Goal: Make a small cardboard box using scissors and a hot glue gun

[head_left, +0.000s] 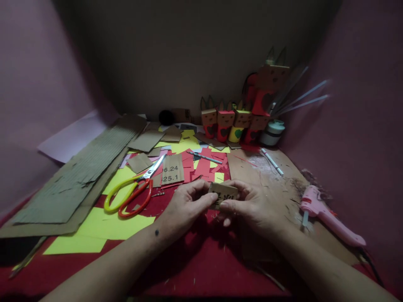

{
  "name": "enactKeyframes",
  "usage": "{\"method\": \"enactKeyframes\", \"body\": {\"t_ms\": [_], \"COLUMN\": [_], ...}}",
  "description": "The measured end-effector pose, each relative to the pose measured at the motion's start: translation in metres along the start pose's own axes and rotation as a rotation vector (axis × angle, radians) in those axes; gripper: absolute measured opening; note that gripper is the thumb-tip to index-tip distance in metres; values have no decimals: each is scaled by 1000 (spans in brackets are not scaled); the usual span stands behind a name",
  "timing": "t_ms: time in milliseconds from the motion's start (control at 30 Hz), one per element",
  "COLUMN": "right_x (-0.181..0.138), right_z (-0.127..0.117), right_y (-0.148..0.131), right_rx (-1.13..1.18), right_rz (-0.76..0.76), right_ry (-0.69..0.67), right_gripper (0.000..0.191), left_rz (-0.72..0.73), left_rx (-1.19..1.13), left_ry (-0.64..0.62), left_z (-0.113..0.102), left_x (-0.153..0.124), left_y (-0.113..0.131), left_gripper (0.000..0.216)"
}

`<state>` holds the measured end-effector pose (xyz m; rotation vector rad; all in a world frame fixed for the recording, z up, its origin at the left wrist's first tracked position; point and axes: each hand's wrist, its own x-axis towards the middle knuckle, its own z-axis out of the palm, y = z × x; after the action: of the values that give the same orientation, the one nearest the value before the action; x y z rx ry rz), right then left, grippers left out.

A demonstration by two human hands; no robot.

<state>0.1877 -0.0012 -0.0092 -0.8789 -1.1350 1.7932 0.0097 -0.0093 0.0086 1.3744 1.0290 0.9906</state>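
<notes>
Between my two hands is a small piece of cardboard [227, 191] with dark printed characters, raised a little above the red cloth [189, 268]. My left hand [193, 200] pinches its left end, thumb on the printed face. On the right end, my right hand [247, 203] grips it with the thumb in front; the fingers behind are partly hidden. Left of my hands lie scissors [147, 178] with one yellow and one red handle, blades spread. Close behind them is a cardboard scrap [172, 169] printed with numbers. A pencil [204, 157] lies on red paper scraps [201, 165].
Large cardboard sheets [78, 176] and yellow paper [116, 224] cover the left. At right, a pink glue gun [330, 222] with a cord and a white pen [272, 161] lie on a cardboard board [280, 184]. Several cardboard-headed figures [225, 126] and a jar [273, 133] stand behind.
</notes>
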Motion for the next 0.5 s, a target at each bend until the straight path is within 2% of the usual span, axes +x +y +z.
{"method": "enactKeyframes", "body": {"t_ms": [133, 333, 433, 500], "right_x": [0, 0, -3, -6], "right_z": [3, 0, 0, -1], "right_y": [3, 2, 1, -1], "right_rx": [-27, -122, -203, -334], "right_rz": [-16, 23, -33, -115], "right_ry": [9, -89, -79, -66], "right_gripper": [38, 31, 23, 16], "left_rz": [8, 54, 81, 112], "left_rx": [-25, -72, -31, 17], "left_ry": [49, 116, 115, 120], "left_z": [-3, -9, -11, -12], "left_x": [0, 2, 3, 3], "left_y": [0, -4, -5, -3], "left_gripper": [19, 13, 11, 12]}}
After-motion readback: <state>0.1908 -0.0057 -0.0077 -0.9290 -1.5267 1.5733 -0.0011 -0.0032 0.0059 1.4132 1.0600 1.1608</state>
